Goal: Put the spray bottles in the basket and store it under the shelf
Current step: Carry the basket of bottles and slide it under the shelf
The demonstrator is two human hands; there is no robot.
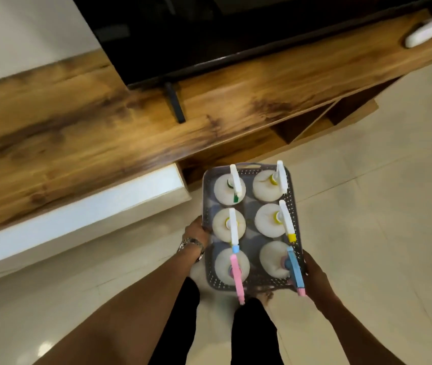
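1. With six white round-bodied plastic spray bottles (229,189) standing upright in two columns of three, the grey perforated plastic basket (207,279) looks fully loaded, so the filling step appears done and the storing step is in hand.
2. The basket hangs above the pale tiled floor (367,206), carried at the lower middle of the view.
3. The left hand (196,233) grips the basket's long side at nine o'clock, its fingers wrapped out of sight under the rim; a metal wristwatch (191,245) sits just below it.
4. The right hand (315,275) clasps the opposite side toward four o'clock, fingers closed on the rim beside the blue-triggered bottle (274,258).
5. The long dark-grained wooden shelf (78,122) runs from eight o'clock to two o'clock of the basket, with open space beneath it showing at twelve to one o'clock.
6. The next move calls for lowering the basket level, so no bottle tips, and sliding it forward into that opening, trigger heads clearing the underside.
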